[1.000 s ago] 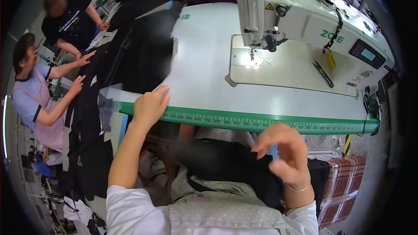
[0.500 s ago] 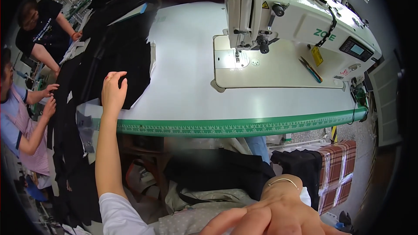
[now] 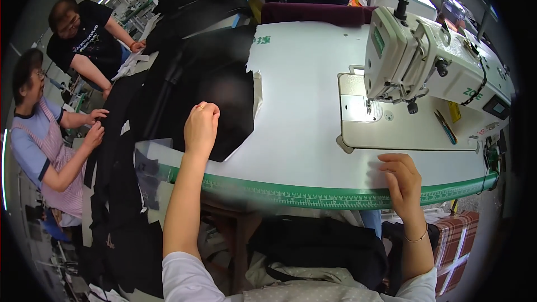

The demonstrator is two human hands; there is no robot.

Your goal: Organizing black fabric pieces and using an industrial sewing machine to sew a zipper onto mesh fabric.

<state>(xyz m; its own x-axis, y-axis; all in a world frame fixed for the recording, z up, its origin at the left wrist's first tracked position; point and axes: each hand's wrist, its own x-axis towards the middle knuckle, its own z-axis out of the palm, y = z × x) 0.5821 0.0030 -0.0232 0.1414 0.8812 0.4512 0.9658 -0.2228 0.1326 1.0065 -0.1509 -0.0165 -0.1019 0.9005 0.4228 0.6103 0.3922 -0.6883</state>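
Over a stack of black fabric (image 3: 224, 78) on the left of the sewing table, my left hand (image 3: 202, 128) has its fingers drawn together. Its fingertips are turned away, so whatever they may hold is hidden. My right hand (image 3: 404, 182) hovers by the table's front edge, below the machine bed, its fingers loosely bent and apart, holding nothing. A white sewing machine (image 3: 436, 61) stands at the right, its needle and presser foot (image 3: 369, 106) above the metal plate. A pale sheet edge (image 3: 257, 98) shows beside the fabric.
Snips (image 3: 446, 127) lie on the machine bed. A green ruler strip (image 3: 291, 196) runs along the table's front edge. Black cloth (image 3: 319, 246) lies across my lap. Long black fabric (image 3: 112, 190) hangs at the left, where two people work. A plaid box (image 3: 456, 251) stands low right.
The view has turned left. My right hand has risen from low in front of me to the table edge. My left hand remains over the black fabric, its fingers now closer together.
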